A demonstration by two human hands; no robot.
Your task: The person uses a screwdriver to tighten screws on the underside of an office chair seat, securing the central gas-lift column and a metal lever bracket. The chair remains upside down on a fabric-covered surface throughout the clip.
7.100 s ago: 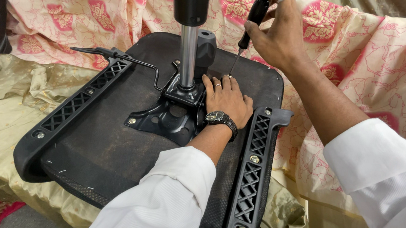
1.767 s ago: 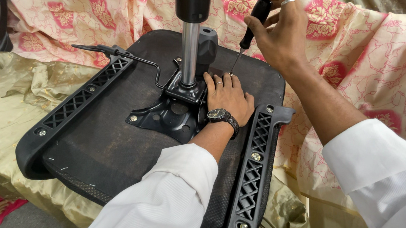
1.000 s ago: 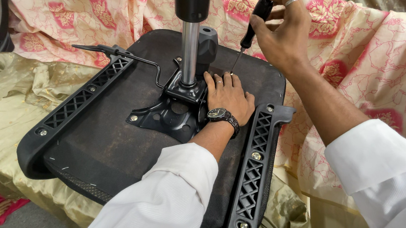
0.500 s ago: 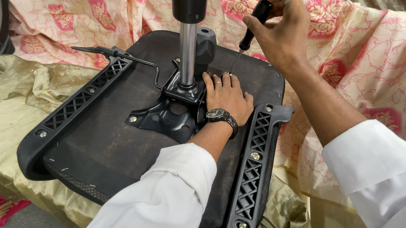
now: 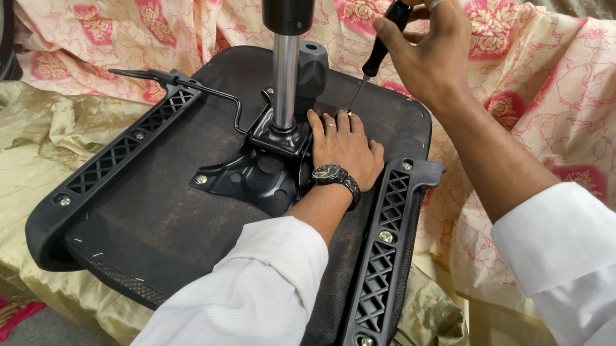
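The right hand grips the black handle of a screwdriver, fingers curled tight around it. The thin shaft runs down from them to a point just past the fingertips of the left hand. That hand lies flat, fingers spread narrowly, holding nothing, on the upturned chair seat, touching the black mechanism plate beside the metal column.

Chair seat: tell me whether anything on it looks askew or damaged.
Nothing stands out. The seat lies upside down on the cloth, brackets lying flat along both edges. Left hand rests flat beside the mechanism; right hand holds a screwdriver upright.
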